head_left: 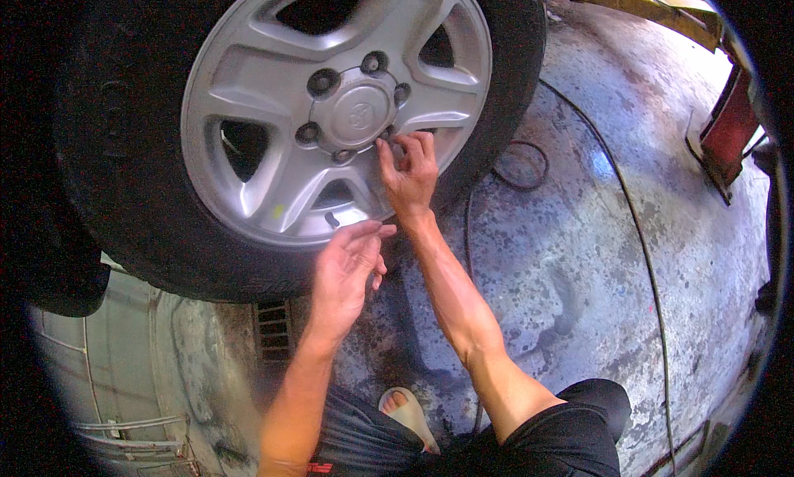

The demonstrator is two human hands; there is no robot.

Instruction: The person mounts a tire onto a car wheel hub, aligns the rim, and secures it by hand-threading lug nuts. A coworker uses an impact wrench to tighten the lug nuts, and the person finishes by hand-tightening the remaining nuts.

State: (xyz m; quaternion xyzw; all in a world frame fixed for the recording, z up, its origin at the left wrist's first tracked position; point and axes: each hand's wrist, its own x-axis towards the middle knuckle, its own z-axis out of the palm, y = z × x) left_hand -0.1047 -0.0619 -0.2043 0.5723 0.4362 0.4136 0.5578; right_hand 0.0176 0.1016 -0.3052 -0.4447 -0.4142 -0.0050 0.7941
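Note:
A silver alloy wheel (256,88) in a black tyre (132,146) fills the upper left, with a round centre cap (356,113). Around the cap are recessed bolt holes; a lug nut or stud end (374,62) shows in the top one. My right hand (409,171) reaches to the lower-right hole, its thumb and fingers pinched at a dark lug nut (387,133) that they partly cover. Lower down, beside the rim's bottom edge and the valve stem (332,220), my left hand (349,266) is half curled, palm inward. Whatever its fingers enclose is hidden.
A black hose (616,167) runs across the stained floor (571,245), looped near the tyre. A red stand (728,130) and yellow metal arm (649,6) are at upper right. A floor grate (273,332) lies below the tyre; metal racking (132,427) is at lower left.

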